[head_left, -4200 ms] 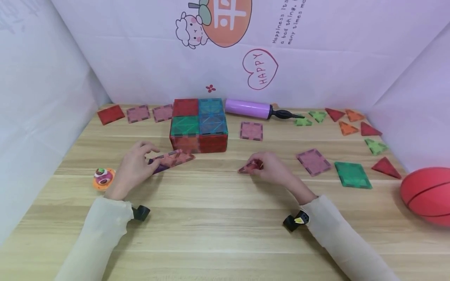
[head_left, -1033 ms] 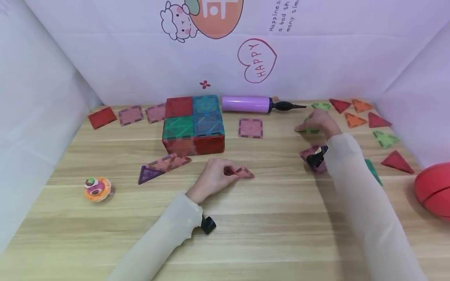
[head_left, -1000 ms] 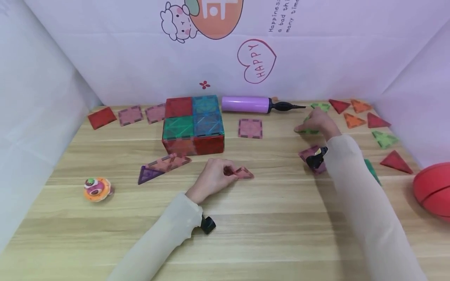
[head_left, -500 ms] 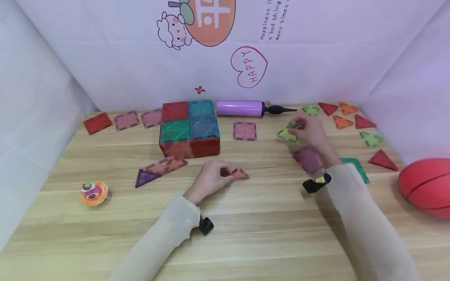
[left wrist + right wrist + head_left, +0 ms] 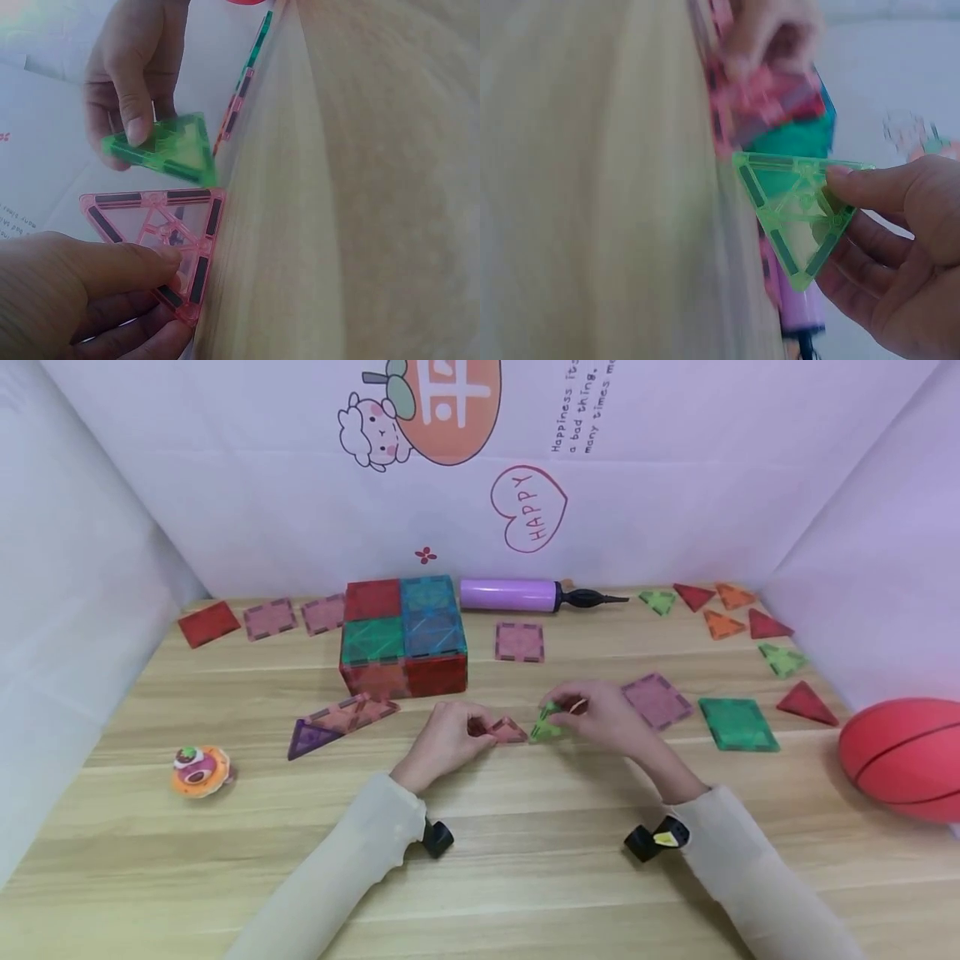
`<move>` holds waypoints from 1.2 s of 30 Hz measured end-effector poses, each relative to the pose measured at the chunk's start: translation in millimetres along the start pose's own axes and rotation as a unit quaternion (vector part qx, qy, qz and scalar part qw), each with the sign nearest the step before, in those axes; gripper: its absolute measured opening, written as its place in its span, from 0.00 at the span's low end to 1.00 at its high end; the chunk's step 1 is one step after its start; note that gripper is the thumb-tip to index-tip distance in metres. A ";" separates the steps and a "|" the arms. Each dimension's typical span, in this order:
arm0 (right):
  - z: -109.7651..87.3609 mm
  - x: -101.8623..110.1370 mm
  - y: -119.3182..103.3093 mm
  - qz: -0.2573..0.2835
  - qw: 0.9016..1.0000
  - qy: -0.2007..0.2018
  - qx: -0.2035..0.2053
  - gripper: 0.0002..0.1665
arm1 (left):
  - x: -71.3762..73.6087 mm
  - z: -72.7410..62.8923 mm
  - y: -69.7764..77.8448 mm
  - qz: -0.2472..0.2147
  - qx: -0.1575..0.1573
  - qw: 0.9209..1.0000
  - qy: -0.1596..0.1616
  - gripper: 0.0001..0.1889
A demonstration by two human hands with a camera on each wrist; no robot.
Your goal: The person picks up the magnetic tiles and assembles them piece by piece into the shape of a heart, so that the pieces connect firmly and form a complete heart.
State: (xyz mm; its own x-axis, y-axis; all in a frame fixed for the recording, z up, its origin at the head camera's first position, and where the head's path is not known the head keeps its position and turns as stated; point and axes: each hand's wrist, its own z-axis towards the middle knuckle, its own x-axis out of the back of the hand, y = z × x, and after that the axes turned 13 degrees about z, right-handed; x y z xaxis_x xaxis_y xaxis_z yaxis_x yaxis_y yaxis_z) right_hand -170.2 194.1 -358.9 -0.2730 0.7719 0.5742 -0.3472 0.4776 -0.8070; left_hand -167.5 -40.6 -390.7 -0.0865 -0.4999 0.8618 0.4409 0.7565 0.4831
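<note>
The green triangle (image 5: 543,728) neared the pink triangle (image 5: 508,732), hands (image 5: 442,743) (image 5: 607,720) pinching both, wooden table (image 5: 480,868) below, wall (image 5: 667,518) behind.

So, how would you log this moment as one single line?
left hand: pinches pink triangle | right hand: pinches green triangle | spacing: close, contact unclear | box: beyond left hand

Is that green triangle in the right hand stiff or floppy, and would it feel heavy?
Probably stiff: the green triangle shows straight edges though the right hand pinches only one side. Likely light, being thin and see-through. Flat, it would probably slide, not roll.
</note>
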 end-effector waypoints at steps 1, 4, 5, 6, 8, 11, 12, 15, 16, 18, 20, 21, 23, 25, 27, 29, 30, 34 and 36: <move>-0.2 -4.9 -1.8 0.003 1.000 -0.008 0.006 0.09 | -0.6 -0.2 -0.2 0.002 -0.001 1.000 -0.001 0.02; 0.6 -17.1 -5.3 0.004 1.000 -0.015 0.021 0.09 | -2.4 -0.9 -0.6 0.001 -0.002 1.000 -0.004 0.02; 1.0 -19.9 -6.1 0.003 1.000 -0.014 0.026 0.09 | -2.7 -1.1 -0.5 -0.001 0.000 1.000 -0.006 0.02; 1.5 -22.2 -6.7 0.006 0.999 -0.013 0.032 0.09 | -3.0 -1.4 -0.4 -0.001 0.000 1.000 -0.007 0.02; 2.4 -25.3 -7.8 0.000 0.999 -0.012 0.039 0.09 | -3.6 -1.2 -0.1 -0.006 0.004 1.000 -0.010 0.02; 3.6 -27.9 -10.0 -0.007 0.998 -0.013 0.053 0.09 | -4.0 -0.7 0.3 -0.009 0.006 1.000 -0.010 0.02; 4.1 -28.6 -10.6 -0.007 0.998 -0.014 0.057 0.09 | -4.1 -0.5 0.4 -0.009 0.006 1.000 -0.009 0.03; 5.5 -30.7 -11.8 -0.008 0.997 -0.013 0.070 0.09 | -4.5 -0.2 0.5 -0.009 0.001 1.000 -0.004 0.03; 6.0 -31.5 -11.8 -0.009 0.997 -0.012 0.072 0.09 | -4.8 -0.1 0.3 -0.008 -0.001 1.000 -0.003 0.03; 6.5 -33.2 -11.4 -0.014 0.997 -0.014 0.073 0.08 | -5.5 -0.2 -0.4 -0.004 -0.007 1.000 0.000 0.03; 6.8 -35.4 -10.7 -0.020 0.997 -0.021 0.065 0.07 | -5.9 -0.4 -0.9 0.006 -0.016 1.000 0.000 0.03; 6.8 -36.6 -10.5 -0.022 0.998 -0.023 0.059 0.07 | -6.0 -0.4 -0.9 0.012 -0.019 1.000 -0.003 0.03; 6.6 -38.7 -10.2 -0.029 0.998 -0.028 0.052 0.06 | -5.3 -0.4 -0.2 0.026 -0.029 0.999 -0.010 0.03; 6.3 -40.4 -10.8 -0.029 0.998 -0.028 0.045 0.06 | -4.0 -0.5 1.7 0.028 -0.032 0.999 -0.022 0.01; 6.1 -41.4 -11.1 -0.030 0.998 -0.025 0.047 0.05 | -2.6 -0.3 4.1 0.008 -0.035 0.999 -0.029 0.02; 6.2 -41.9 -11.9 -0.029 0.998 -0.023 0.047 0.06 | -1.4 -0.2 7.1 -0.022 -0.036 0.999 -0.027 0.05; 6.3 -41.8 -12.4 -0.029 0.998 -0.023 0.045 0.06 | -1.2 -0.1 8.4 -0.036 -0.038 0.998 -0.022 0.06; 6.9 -40.2 -15.0 -0.038 0.999 -0.015 0.037 0.06 | -2.6 1.1 11.0 -0.059 -0.061 0.996 0.018 0.09; 7.3 -38.9 -16.7 -0.043 0.998 -0.012 0.035 0.06 | -3.9 1.8 10.4 -0.055 -0.071 0.995 0.036 0.08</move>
State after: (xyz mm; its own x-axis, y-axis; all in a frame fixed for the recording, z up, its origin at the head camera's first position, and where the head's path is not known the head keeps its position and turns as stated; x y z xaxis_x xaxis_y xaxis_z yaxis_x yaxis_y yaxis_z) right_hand -160.4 153.0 -366.7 -0.2602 0.7185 0.6449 -0.4318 0.5108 -0.7434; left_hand -164.2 -30.0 -388.7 -0.0795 -0.6096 0.7887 0.5552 0.6301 0.5429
